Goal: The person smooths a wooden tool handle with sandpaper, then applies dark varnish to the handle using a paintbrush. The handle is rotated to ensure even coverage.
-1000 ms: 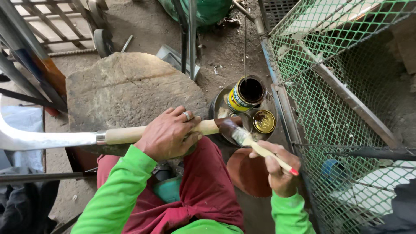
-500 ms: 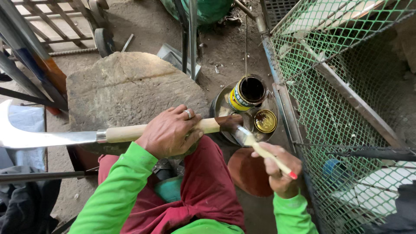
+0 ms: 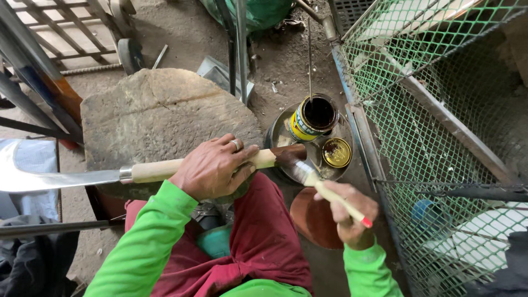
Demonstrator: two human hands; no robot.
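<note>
The left hand (image 3: pixel 213 168) is wrapped tight around the pale wooden handle (image 3: pixel 159 169) of a long knife, held level across the lap; its broad steel blade (image 3: pixel 49 179) runs off toward the left edge of the view, and the butt end of the handle, stained dark brown, points right. The right hand (image 3: pixel 352 212) is closed on the stick of a paintbrush (image 3: pixel 322 187), fingers pinching it near its red tip; the bristles lie against the darkened butt of the handle.

Just beyond the brush an open tin (image 3: pixel 312 116) of dark liquid stands on a round metal tray (image 3: pixel 278 132), a thin rod rising out of it; its golden lid (image 3: pixel 336 152) lies flat beside it on the same tray.

The ground (image 3: pixel 181 33) is bare, dusty earth strewn with small scraps; a large flat stone slab (image 3: pixel 159 107) sits in front of the knees, behind the knife handle. To the right a green wire-mesh cage (image 3: pixel 440 93) on a metal frame fills that side of the view; to the upper left lean metal bars and a grid frame (image 3: pixel 60 33), with a small wheel (image 3: pixel 127 55) near them; a round reddish-brown disc (image 3: pixel 313 217) lies low by the right knee.
</note>
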